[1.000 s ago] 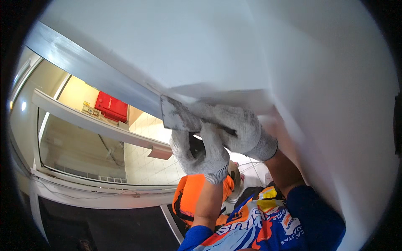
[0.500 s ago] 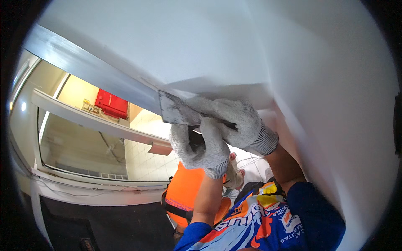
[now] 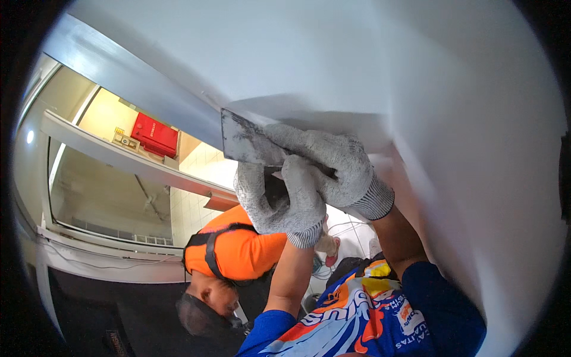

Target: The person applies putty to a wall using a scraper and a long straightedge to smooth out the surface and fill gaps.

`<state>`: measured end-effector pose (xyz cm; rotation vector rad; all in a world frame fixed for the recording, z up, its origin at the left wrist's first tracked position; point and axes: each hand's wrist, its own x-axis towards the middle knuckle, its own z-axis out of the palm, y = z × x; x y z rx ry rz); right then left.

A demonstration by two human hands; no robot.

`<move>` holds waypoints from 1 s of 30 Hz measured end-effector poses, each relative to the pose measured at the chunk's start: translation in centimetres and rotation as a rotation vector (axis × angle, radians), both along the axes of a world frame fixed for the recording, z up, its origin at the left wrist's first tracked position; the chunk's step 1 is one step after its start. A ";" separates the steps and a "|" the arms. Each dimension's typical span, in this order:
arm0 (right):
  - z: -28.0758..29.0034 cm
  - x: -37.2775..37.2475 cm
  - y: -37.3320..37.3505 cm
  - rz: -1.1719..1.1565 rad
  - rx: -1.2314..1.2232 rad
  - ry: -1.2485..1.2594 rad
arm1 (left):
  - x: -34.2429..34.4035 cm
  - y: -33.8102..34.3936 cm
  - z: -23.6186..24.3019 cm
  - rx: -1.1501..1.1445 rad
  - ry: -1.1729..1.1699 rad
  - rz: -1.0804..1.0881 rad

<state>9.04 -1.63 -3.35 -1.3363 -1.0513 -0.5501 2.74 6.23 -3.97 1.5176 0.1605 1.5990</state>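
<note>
Both my hands wear grey knit gloves with dark-striped cuffs. Between them is a flat, rectangular scraper blade (image 3: 245,141), its metal face smeared with white and dark residue. My right hand (image 3: 342,163) is closed on the scraper's right end, fingers stretched along it. Just below, my left hand (image 3: 282,199) curls with thumb and fingers pressed together at the blade's lower edge, touching the right hand. Any handle is hidden by the gloves. The blade's far corner is close to where a grey metal band (image 3: 137,74) meets the white wall surface (image 3: 285,53).
A second white wall (image 3: 476,154) rises at the right, forming a corner. To the left are a glass-paned frame (image 3: 107,196) and a red box (image 3: 156,134). A co-worker in an orange shirt (image 3: 256,253) bends below my left arm. Cables lie on the tiled floor (image 3: 351,229).
The co-worker has shifted left and bent over, so the head now shows. My hands keep their grip on the scraper, which sits slightly higher in view.
</note>
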 end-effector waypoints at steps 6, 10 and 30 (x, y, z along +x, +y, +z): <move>-0.1 -0.7 0.1 0.025 -0.066 0.038 | -0.2 0.8 1.0 0.119 -0.026 -0.093; 0.4 -0.6 0.6 0.013 -0.039 0.011 | 0.3 1.0 1.0 -0.038 -0.109 0.015; 1.1 -1.7 1.4 0.033 0.040 0.066 | -1.6 0.2 2.0 0.015 0.004 -0.092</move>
